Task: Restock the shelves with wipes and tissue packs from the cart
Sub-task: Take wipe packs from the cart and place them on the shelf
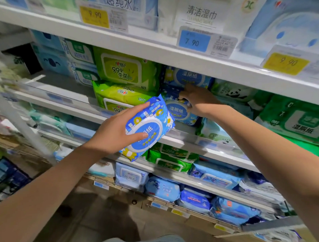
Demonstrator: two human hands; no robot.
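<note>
Left hand (117,133) grips a blue daisy-print pack (148,128), tilted, near side of the middle shelf's clear front lip (206,143). Right hand (197,99) is inside the shelf, fingers curled on the shelved blue pack (179,113). A third blue pack (187,76) stands behind it. Two lime-green packs (125,69) crowd the left, a panda pack (233,93) the right. Overhead are two yellow price tags (94,16) and one blue price tag (194,41).

Lighting is bright and even, with glare on the white metal shelf edge (134,44). The left frame edge is motion-blurred; straight lines bow.
</note>
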